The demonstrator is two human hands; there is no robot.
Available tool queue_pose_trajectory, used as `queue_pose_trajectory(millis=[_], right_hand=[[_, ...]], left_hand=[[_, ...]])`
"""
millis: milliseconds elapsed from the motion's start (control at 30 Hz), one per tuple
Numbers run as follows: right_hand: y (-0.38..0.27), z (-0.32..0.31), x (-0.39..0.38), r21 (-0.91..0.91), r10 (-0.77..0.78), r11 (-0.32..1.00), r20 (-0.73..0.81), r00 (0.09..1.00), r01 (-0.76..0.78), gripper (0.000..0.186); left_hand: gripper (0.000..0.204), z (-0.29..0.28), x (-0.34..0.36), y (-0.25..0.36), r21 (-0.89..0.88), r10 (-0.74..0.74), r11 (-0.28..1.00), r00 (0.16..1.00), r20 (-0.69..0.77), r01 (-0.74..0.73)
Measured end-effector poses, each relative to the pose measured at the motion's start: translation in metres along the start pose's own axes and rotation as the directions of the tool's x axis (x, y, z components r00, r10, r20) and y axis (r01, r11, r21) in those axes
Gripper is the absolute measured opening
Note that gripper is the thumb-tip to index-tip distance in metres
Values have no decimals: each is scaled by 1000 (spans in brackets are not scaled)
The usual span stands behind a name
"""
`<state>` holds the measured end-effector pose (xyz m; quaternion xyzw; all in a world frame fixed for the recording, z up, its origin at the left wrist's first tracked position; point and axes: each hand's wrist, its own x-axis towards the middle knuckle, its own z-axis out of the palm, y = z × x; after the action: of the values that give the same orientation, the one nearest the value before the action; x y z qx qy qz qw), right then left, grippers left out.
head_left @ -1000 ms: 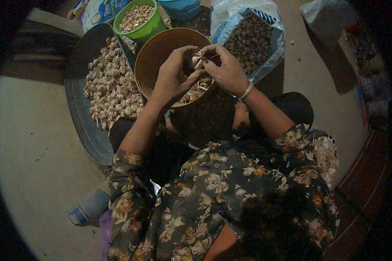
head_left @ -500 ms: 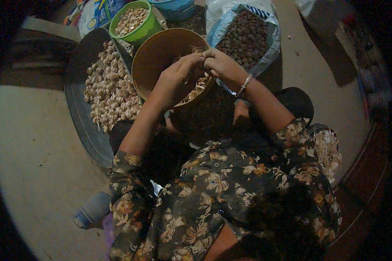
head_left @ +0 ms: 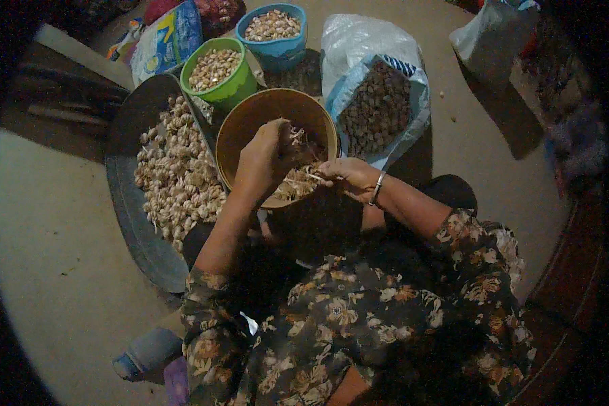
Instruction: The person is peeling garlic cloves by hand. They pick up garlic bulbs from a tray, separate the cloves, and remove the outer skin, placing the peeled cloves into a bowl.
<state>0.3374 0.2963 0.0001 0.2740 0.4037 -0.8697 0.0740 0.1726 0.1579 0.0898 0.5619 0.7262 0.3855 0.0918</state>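
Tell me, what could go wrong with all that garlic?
Something might drop outside the brown tub, because the right hand is right at its rim. The green bucket of cloves stands close by, so a bump could spill some. Garlic bulbs heaped on the gray tray might roll if it's knocked.

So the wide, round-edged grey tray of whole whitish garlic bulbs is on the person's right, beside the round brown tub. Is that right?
Not quite. The wide, round-edged grey tray of whole whitish garlic bulbs is on the person's left, as the head view shows. It is beside the round brown tub, as you said.
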Motion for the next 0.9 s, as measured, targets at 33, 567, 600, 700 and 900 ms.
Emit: queue_pose_trajectory(millis=[33,567,600,700,900], right_hand=[[-19,0,10,-40,-72,996,88,994,75,11],[-50,53,-5,85,-259,960,-86,962,266,36],[-41,52,-6,169,-227,959,-23,974,227,36],[-22,28,1,-279,-666,702,69,742,656,36],[-43,48,-15,-356,-683,620,194,704,699,45]], left_hand=[[51,-5,3,0,-32,-39,999,999,-1,39],[46,-10,3,38,-164,88,982,995,-36,-93],[45,-5,2,38,-192,100,976,994,-41,-106],[31,15,8,34,-563,-87,824,996,-10,66],[16,3,9,13,-691,-302,596,912,277,408]])
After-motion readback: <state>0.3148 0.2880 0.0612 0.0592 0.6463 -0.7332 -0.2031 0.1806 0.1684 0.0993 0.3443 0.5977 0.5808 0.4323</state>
